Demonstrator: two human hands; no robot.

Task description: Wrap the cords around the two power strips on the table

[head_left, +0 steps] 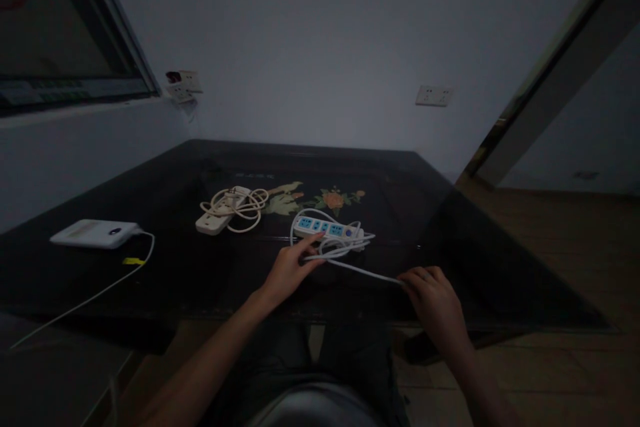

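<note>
A white power strip point(324, 228) with blue sockets lies near the middle of the dark table, its white cord point(367, 273) looped over and around it. My left hand point(295, 267) is at the strip's near side, thumb and fingers closed round the loops of cord. Off to the right, my right hand point(434, 293) pinches a stretch of the same cord, drawn out fairly straight between the two hands. The cord's far end is hidden by my right hand.
On the table point(240, 280), a second power strip point(214, 221) with a coiled cream cord lies left of centre. Farther left are a white power bank-like device point(95, 233) with a cable and a yellow tag point(133, 261). Wall sockets point(434, 95) are behind.
</note>
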